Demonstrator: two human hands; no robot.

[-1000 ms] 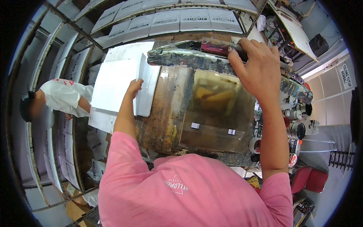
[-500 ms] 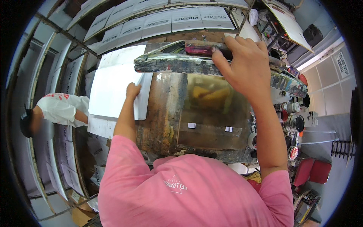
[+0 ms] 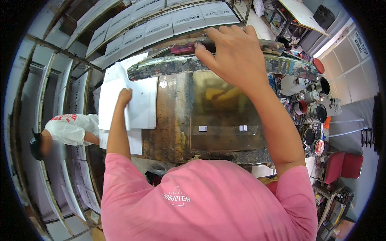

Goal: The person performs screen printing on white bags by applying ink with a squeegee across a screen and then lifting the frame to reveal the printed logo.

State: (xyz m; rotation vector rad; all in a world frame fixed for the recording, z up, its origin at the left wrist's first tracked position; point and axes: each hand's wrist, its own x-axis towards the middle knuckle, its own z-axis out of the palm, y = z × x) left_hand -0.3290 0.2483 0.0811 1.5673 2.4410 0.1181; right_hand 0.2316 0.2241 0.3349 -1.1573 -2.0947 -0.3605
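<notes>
My left hand [image 3: 125,96] is closed on the edge of a white paper sheet [image 3: 117,82], which stands partly lifted and bent over the white stack [image 3: 143,102] at the left of the worktable. My right hand [image 3: 237,60] reaches over a paint-crusted wooden frame [image 3: 161,66]. Its fingers curl over a dark bar with a magenta end [image 3: 183,48], the thumb beside the magenta part; the fingertips are hidden behind it. Below the frame lies a brownish glassy panel [image 3: 229,114] with two small white tabs [image 3: 203,128] near its lower edge.
Open ink cans [image 3: 317,112] crowd the table's right side. Racks with printed white sheets [image 3: 159,30] stand behind and at the left. A person in a white shirt [image 3: 72,128] bends at the left. Red chairs [image 3: 341,166] stand at the right.
My left hand has moved left, lifting the sheet's edge and folding it over leftward. My right hand keeps its hold on the bar, while the whole view has shifted somewhat.
</notes>
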